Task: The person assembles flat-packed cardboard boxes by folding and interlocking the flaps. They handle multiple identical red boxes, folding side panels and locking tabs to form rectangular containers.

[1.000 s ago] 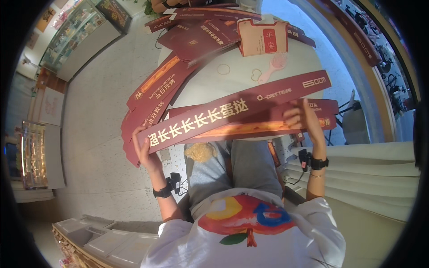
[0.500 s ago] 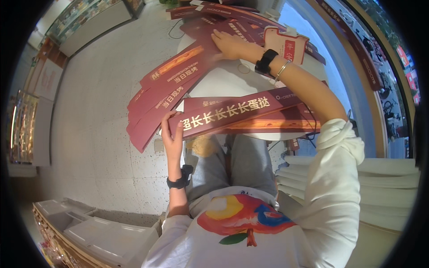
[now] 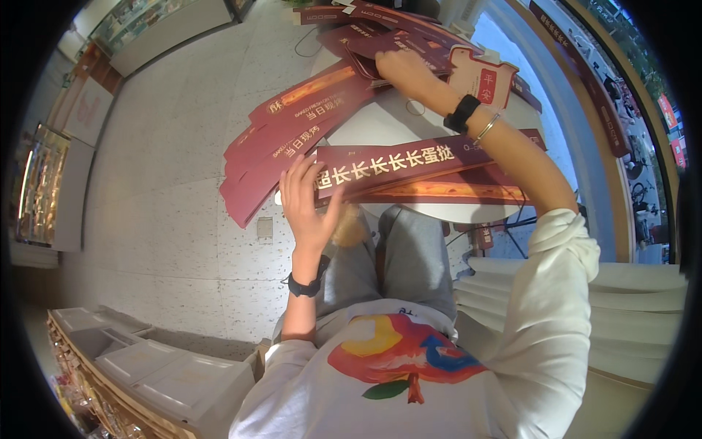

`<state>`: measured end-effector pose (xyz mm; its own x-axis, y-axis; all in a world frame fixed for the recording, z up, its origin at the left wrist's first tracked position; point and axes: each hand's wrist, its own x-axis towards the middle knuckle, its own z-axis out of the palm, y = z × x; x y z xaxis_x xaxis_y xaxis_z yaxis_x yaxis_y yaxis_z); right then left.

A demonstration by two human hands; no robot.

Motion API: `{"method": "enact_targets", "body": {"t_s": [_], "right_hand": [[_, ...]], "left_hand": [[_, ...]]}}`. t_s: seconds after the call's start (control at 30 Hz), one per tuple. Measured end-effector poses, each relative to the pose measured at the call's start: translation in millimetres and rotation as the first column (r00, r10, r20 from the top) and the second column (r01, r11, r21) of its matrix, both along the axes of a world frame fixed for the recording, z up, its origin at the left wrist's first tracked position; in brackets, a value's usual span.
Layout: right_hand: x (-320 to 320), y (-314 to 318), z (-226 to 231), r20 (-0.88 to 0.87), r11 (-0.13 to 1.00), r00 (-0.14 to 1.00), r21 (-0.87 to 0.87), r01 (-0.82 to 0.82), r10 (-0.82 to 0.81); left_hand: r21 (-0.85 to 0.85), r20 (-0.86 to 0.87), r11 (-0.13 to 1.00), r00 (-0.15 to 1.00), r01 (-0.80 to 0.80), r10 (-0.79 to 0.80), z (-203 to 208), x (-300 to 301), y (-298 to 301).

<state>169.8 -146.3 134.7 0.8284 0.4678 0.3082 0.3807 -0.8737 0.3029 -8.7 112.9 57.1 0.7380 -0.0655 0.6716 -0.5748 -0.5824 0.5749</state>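
Observation:
Long, narrow maroon cardboard boxes with gold lettering lie across a round white table (image 3: 365, 128) in front of me. The near maroon box (image 3: 395, 164) lies crosswise on top of another, which has an orange food picture along its side. My left hand (image 3: 307, 205) is open at its left end, fingers stretched and thumb apart, fingertips at the box edge. Farther off, my right hand (image 3: 406, 73) is closed at the far end of a fan of flat maroon cartons (image 3: 322, 99), curled over a raised carton edge. Its fingertips are partly hidden.
More maroon boxes (image 3: 409, 25) are piled at the back of the table. A cream shaped card (image 3: 482, 80) with a red panel stands at the right. White containers (image 3: 183, 380) sit at lower left, a glass display case (image 3: 168, 29) at far left. Dark cables (image 3: 504, 234) hang beneath the table.
My right hand has gone from lying flat on the cartons to curling round one, whose edge has lifted. My left hand has spread its fingers and shifted over the near box's left end.

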Motion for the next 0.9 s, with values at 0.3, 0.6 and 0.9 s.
{"method": "enact_targets", "body": {"t_s": [0.3,0.6,0.9], "right_hand": [[-153.7,-143.8,159.2,0.219,0.54,0.964,0.835,-0.106,-0.15],[-326.5,-42.8,31.2,0.045,-0.341,0.991,0.936,-0.085,-0.122],[-373.2,20.1,-45.7,-0.474,0.079,0.879,0.876,0.476,-0.039]], "left_hand": [[-0.516,-0.052,0.81,0.933,0.279,-0.355,55.2,-28.4,-26.6],[-0.917,-0.168,0.343,0.583,0.203,-0.795,45.4,-72.6,-67.3],[-0.447,-0.416,0.824,0.735,0.347,-0.535,0.6,-97.1,-55.6]]}}
